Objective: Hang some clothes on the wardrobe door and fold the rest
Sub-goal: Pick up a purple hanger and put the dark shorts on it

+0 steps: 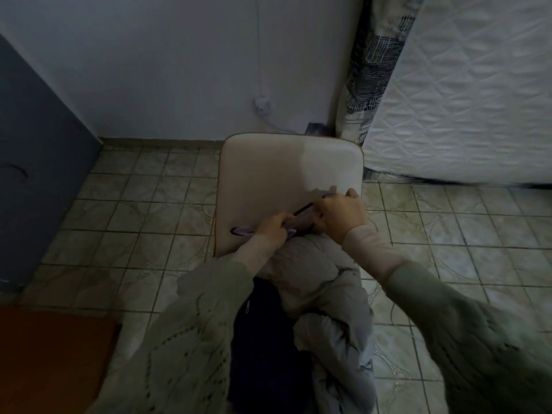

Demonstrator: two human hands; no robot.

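1. hanger point(301, 211), purple, lying slantwise above the cream chair point(286, 168); its long axis runs from the lower-left tip up to the upper-right tip, across the person's front.
2. left hand point(270, 228) curled round the hanger near its lower-left half; only the tip beyond it stays visible.
3. right hand point(340, 215) curled over the upper-right half, fingers pinching the bar together with what looks like the top edge of the grey puffy garment point(313, 273).
4. garment lies directly below both hands, trailing toward the person over a dark navy garment point(263, 339); both rest on the chair seat.
5. judged step: fitting the grey garment onto the hanger, shoulder by shoulder. the two hands are about equally near the collar, the right one slightly farther forward.
6. coming move likely turns on keeping the hanger's axis level with the garment's shoulder line; fabric bulk may slip off the lower-left tip.
7. wardrobe door cannot be identified with certainty; a grey-blue panel point(41, 162) stands at far left, well apart from the hands.
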